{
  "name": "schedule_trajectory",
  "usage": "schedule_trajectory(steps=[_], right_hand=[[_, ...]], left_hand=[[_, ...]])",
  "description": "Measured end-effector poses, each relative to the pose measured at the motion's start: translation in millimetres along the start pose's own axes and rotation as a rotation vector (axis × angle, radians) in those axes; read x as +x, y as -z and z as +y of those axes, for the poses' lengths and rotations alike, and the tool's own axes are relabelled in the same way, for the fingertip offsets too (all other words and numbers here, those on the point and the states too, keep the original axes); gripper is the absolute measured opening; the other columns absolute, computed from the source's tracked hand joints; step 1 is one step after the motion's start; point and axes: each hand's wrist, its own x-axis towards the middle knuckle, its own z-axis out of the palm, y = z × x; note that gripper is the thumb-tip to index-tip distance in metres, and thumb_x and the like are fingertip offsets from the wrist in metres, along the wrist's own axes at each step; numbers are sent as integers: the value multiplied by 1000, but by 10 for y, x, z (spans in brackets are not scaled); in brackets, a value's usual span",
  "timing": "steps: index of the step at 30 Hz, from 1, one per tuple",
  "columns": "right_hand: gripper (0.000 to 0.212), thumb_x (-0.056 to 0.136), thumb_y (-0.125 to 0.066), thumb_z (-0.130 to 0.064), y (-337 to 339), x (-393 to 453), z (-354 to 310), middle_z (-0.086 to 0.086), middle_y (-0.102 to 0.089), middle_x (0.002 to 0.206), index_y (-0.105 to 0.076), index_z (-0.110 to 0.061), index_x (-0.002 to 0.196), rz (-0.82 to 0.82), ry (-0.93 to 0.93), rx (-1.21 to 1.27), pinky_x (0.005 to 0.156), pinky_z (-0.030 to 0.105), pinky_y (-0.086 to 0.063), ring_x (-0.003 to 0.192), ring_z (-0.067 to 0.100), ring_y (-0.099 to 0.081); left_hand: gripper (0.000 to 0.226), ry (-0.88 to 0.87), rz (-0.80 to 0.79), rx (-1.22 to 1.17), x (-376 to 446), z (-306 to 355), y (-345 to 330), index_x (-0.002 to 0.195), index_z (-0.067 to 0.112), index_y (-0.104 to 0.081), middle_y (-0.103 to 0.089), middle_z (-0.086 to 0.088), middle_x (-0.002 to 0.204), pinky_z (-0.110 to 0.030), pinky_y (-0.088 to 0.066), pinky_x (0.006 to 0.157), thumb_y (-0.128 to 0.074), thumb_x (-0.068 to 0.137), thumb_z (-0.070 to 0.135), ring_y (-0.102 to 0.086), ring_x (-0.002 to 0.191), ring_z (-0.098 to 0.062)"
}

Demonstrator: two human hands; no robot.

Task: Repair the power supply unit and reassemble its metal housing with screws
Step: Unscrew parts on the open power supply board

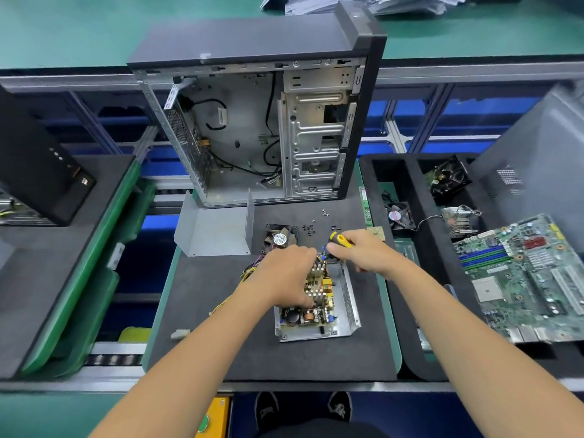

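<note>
Open power supply unit [319, 306]: lies on the black foam mat [221, 343], circuit board exposed inside its metal tray. Left of it, a white connector [180, 334] on yellow wires. Behind-left, the grey housing cover [215, 230], standing apart. Left hand [289, 275]: fingers curled down over the board's far end, apparently gripping it. Behind the unit, a small fan [280, 239] and loose screws [311, 229]. Right hand [360, 251]: closed around a yellow-handled screwdriver [341, 240] at the unit's far right corner. Further right, a motherboard [524, 279].

Bare mat [252, 349] lies open before the power supply [319, 308]; behind it crowd cover [215, 232], fan [279, 239], and screws [309, 229].
</note>
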Motion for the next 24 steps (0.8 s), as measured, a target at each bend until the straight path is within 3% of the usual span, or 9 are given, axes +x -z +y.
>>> schedule_trajectory(steps=[5,8,14,19,22,24], right_hand=[[40,88,-65,-35,4,60,-55,3,-39,56,-41,-10,68,-65,45,-163,49,25,-34,47,14,-39],[37,89,-65,-34,-11,100,-128,5,-46,62,-46,-9,70,-91,106,-293,55,28,-33,53,16,-41],[24,87,-65,-26,44,174,-234,10,-54,76,-52,-7,79,-102,68,-496,61,32,-33,68,23,-47],[19,81,-69,-25,-7,227,-315,11,-62,89,-55,-12,82,-202,53,-685,59,31,-37,75,25,-53],[21,78,-68,-22,-90,261,-320,11,-60,87,-49,-14,77,-227,49,-824,52,29,-34,70,22,-49],[17,79,-65,-20,-124,282,-324,11,-60,90,-49,-13,82,-235,26,-906,56,31,-39,77,25,-53]], left_hand=[[54,-37,-3,67,-1,65,-114,88,19,-31,-44,1,87,-32,-32,62,-75,66,43,-38,77,-18],[55,-42,4,28,-1,47,-136,87,19,-32,-38,5,82,-32,-31,62,-75,65,45,-39,77,-18],[61,-26,32,-75,0,-5,-128,101,15,-48,-57,1,97,-35,-42,65,-75,61,51,-52,89,-21],[50,-83,19,-27,-35,132,-287,90,16,-41,-57,-2,94,-33,-34,59,-72,67,48,-54,86,-23],[44,-81,28,3,-37,120,-351,91,15,-41,-58,-5,96,-35,-38,62,-70,71,42,-56,88,-27],[46,-77,40,49,-26,102,-368,96,14,-46,-59,-6,100,-37,-39,69,-70,72,45,-55,92,-27]])
